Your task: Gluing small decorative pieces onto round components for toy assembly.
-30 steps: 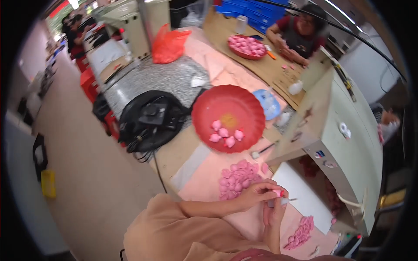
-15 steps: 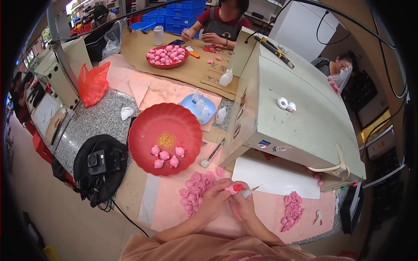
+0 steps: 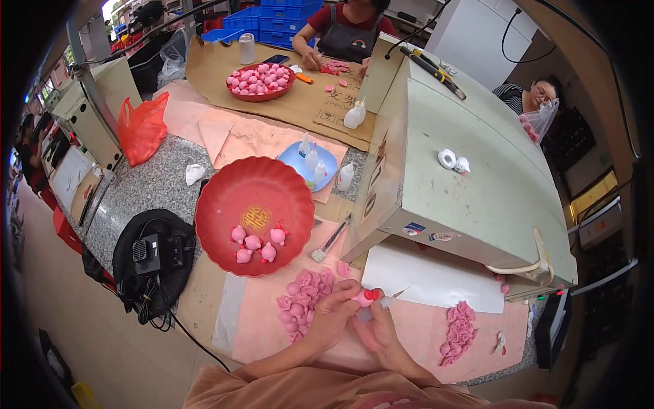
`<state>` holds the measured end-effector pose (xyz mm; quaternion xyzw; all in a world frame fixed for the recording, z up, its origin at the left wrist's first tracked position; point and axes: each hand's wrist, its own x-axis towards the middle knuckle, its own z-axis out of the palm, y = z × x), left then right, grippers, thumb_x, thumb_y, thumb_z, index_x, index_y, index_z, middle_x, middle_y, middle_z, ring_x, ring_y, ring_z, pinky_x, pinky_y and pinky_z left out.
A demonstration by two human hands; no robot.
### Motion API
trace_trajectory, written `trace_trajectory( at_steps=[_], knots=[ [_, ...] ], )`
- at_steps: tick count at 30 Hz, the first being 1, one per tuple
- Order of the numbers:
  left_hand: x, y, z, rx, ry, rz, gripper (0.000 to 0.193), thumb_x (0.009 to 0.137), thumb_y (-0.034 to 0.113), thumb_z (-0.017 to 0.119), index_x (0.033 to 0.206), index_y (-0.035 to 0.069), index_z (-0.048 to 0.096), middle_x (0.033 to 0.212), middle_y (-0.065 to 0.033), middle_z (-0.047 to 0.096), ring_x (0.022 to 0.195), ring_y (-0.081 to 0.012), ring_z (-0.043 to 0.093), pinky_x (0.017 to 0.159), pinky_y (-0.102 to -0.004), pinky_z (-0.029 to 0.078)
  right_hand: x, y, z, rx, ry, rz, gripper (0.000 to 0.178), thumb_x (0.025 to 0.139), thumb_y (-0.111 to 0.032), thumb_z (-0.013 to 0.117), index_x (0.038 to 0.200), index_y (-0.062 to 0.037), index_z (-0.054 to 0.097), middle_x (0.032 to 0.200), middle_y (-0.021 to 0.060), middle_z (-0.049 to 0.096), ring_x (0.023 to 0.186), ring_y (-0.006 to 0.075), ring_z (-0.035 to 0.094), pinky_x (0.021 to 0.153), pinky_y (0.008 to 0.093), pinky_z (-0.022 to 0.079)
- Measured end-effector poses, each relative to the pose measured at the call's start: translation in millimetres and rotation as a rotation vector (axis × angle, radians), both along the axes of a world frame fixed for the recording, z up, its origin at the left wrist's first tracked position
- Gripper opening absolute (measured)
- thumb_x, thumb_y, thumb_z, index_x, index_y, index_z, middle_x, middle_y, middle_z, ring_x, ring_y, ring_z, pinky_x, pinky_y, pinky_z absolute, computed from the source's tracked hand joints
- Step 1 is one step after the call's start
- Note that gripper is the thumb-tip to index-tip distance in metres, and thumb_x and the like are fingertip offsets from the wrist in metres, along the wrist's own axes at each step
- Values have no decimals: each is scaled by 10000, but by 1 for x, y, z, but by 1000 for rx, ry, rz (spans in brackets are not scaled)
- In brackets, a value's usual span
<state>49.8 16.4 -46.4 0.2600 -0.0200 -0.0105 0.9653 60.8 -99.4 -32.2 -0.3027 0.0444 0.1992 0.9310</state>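
My left hand point(image 3: 330, 315) is closed, fingertips pinching a small round pink toy piece point(image 3: 362, 300) with a red part on its right side. My right hand point(image 3: 377, 332) is wrapped around a translucent squeeze bottle point(image 3: 385, 302), whose thin needle tip points up and right. Both hands meet at the toy piece, over the pink work sheet. Beside my left hand lies a heap of pink pieces point(image 3: 300, 300), some round and some flat and curled. Farther right is a second heap of ruffled pink pieces point(image 3: 458, 334). A large red scalloped bowl point(image 3: 238, 184) holds several finished-looking pink balls with red parts.
A brush point(image 3: 332, 238) lies between the bowl and a pale metal box point(image 3: 470, 198). Small bottles stand on a blue plate point(image 3: 328, 158). A black bag with cables point(image 3: 153, 262) sits left. Across the table, a co-worker point(image 3: 347, 34) handles red pieces near a filled red basket point(image 3: 262, 95).
The view has shifted slightly. My hands keep their hold on the toy piece and bottle with hardly any movement. Across the table, the co-worker's hands have moved down toward the red pieces.
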Motion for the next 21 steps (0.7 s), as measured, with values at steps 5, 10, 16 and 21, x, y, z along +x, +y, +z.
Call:
trace_trajectory(
  at_steps=[5, 10, 16, 21],
  knots=[
    [1, -2, -2, 39, 24, 0, 288, 877, -60, 557, 1122, 64, 646, 1243, -44, 445, 1120, -142, 494, 935, -273, 432, 0, 3, 12, 27, 113, -13, 182, 898, -248, 631, 1051, -176, 564, 1082, -10, 593, 976, 133, 545, 904, 312, 422],
    [1, -6, -8, 47, 64, 40, 273, 878, -55, 561, 1117, 48, 645, 1219, -38, 451, 1101, -144, 505, 913, -270, 441, -2, 3, -6, 61, 96, -33, 212, 898, -269, 626, 1067, -159, 561, 1127, -9, 583, 1046, 138, 534, 955, 334, 408],
    [-8, -6, -5, 42, 180, 110, 219, 879, -32, 576, 1087, -1, 635, 1146, -25, 457, 1076, -138, 505, 910, -260, 433, -1, 10, -1, 61, 135, 26, 265, 906, -290, 609, 1119, -144, 551, 1172, 12, 574, 1117, 158, 521, 1025, 347, 379],
    [3, -13, 4, 188, 122, 5, 173, 888, -2, 582, 1041, 38, 652, 1133, -13, 469, 1100, -128, 483, 954, -256, 391, -2, 10, 11, 219, -6, 47, 419, 927, -339, 567, 1220, -48, 496, 1240, 82, 495, 1195, 211, 456, 1065, 371, 357]
  ],
)
